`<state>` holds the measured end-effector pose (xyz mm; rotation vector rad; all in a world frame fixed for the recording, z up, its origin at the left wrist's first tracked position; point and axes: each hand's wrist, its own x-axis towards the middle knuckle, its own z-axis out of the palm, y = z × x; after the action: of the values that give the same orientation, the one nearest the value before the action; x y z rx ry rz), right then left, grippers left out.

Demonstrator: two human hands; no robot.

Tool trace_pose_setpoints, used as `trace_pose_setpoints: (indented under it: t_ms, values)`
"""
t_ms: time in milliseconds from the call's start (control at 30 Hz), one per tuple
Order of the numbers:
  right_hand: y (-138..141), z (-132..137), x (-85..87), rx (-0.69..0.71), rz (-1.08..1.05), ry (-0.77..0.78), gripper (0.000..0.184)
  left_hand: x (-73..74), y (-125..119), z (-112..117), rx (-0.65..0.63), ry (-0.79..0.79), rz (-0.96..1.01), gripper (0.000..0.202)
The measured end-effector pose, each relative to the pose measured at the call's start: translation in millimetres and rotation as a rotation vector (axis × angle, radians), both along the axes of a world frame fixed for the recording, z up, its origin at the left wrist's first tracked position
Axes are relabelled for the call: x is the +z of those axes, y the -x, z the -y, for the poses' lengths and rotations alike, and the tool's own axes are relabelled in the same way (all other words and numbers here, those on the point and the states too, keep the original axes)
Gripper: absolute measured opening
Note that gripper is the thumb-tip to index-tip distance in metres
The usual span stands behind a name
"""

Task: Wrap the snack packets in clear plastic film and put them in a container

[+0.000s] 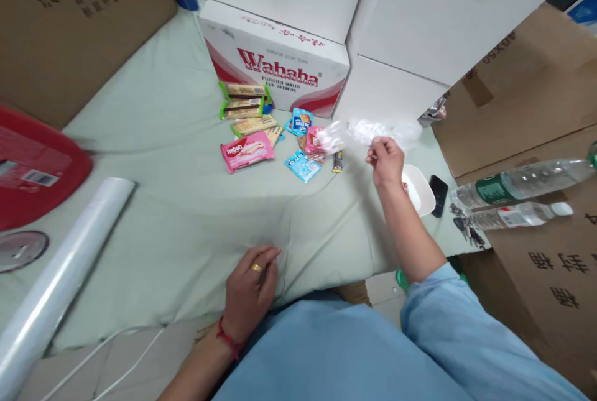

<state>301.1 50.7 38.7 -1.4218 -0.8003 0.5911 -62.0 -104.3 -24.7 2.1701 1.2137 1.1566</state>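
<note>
Plastic [366,130] just beside right hand [388,165], cannot tell grip; left hand [249,292] slack, half-curled over cloth [172,233].

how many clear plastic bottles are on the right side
2: the larger bottle with a green label, and the smaller bottle beside it, near the keys. Others may be hidden.

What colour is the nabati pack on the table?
The nabati pack is mostly pink, with a red label; the head view shows it best.

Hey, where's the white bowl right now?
In the head view, the white bowl is right of centre, just below and right of the right hand, with the black phone close on its right.
</note>
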Motion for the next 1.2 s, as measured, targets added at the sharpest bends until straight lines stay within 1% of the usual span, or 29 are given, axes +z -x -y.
trace_pose_setpoints:
  t_ms: [33,100,200,267,333,367,433,500,567,633,700,767,833,900,933,967,1033,1133,1200]
  values:
    - [15,12,-6.9,0.049,-0.121,-0.002,0.027,5.6,-4,-7,-0.008,0.026,0.029,0.020]
    - [40,32,-21.8,0.101,-0.327,0.018,0.034,16.8,-15,-25,-0.010,0.053,0.083,0.020]
    - [64,48,-42.4,0.128,-0.533,0.064,0.040,27.6,-41,-63,0.032,0.087,0.166,0.017]
    - [71,50,-52.3,0.146,-0.571,0.074,0.041,27.4,-61,-89,0.034,0.119,0.211,0.019]
    - [70,49,-57.6,0.145,-0.525,0.049,0.041,20.7,-79,-111,0.025,0.125,0.235,0.024]
    - [65,48,-58.4,0.120,-0.487,0.020,0.040,15.3,-86,-119,0.033,0.120,0.247,0.026]
    - [53,48,-56.4,0.029,-0.407,-0.039,0.042,2.0,-95,-130,0.052,0.146,0.266,0.026]
    - [39,50,-51.0,-0.073,-0.280,-0.045,0.054,-11.2,-96,-134,0.073,0.219,0.265,0.023]
    - [32,53,-44.3,-0.102,-0.013,0.034,0.066,-20.9,-94,-133,0.089,0.287,0.255,0.020]
    - [36,51,-38.4,-0.036,0.368,0.129,0.065,-25.5,-92,-132,0.087,0.319,0.247,0.020]
    - [48,41,-33.8,0.109,0.714,0.173,0.056,-26.0,-91,-130,0.064,0.328,0.236,0.020]
    - [62,24,-29.2,0.259,0.913,0.179,0.046,-24.2,-91,-130,0.046,0.334,0.236,0.020]
    - [73,7,-23.1,0.353,0.966,0.185,0.034,-21.3,-90,-131,0.048,0.350,0.278,0.019]
    - [79,-1,-15.6,0.353,0.920,0.172,0.021,-17.9,-88,-131,0.042,0.382,0.367,0.016]
    - [83,0,-12.3,0.326,0.864,0.152,0.018,-16.1,-86,-131,0.025,0.406,0.421,0.015]
    - [86,5,-9.8,0.295,0.783,0.128,0.019,-14.4,-85,-131,-0.004,0.438,0.476,0.017]
    - [96,20,-9.4,0.251,0.549,0.091,0.020,-11.6,-83,-130,-0.084,0.524,0.584,0.026]
    - [118,46,-20.8,0.285,0.141,0.103,0.026,-10.8,-85,-128,-0.203,0.654,0.729,0.046]
    - [130,56,-32.1,0.342,-0.090,0.139,0.031,-12.8,-88,-127,-0.244,0.679,0.780,0.057]
